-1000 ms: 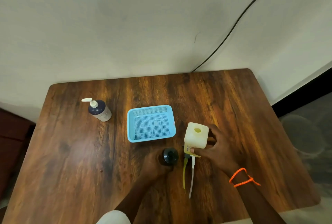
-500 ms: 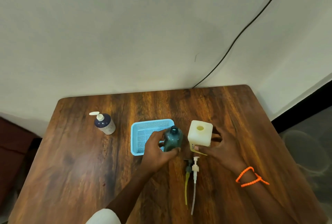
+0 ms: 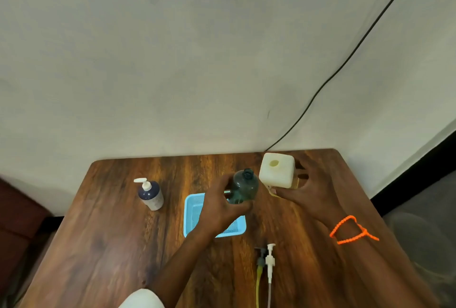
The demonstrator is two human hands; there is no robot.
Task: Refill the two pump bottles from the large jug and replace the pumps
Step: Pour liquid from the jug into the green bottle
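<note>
both hands have risen since earlier: left hand (image 3: 219, 206) grips the open green bottle (image 3: 243, 187) above the tray (image 3: 191, 211), right hand (image 3: 304, 191) clasps the jug (image 3: 277, 170) at the bottle's 2 o'clock. jug likely heavy, slick; hold low on its sides. two pumps (image 3: 267, 259) lie at 6 o'clock.

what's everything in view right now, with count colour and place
green bottle: 1, dark green, uncapped, held above the basket
jug: 1, cream, open top, held at table's far right
pump bottle: 1, navy with white pump, table left
basket: 1, light blue, table centre
loose pumps: 2, one white, one grey with yellow tube, near edge
table: 1, brown wood
cable: 1, black, on wall
left hand: grips green bottle
right hand: grips jug; orange wrist cord
</note>
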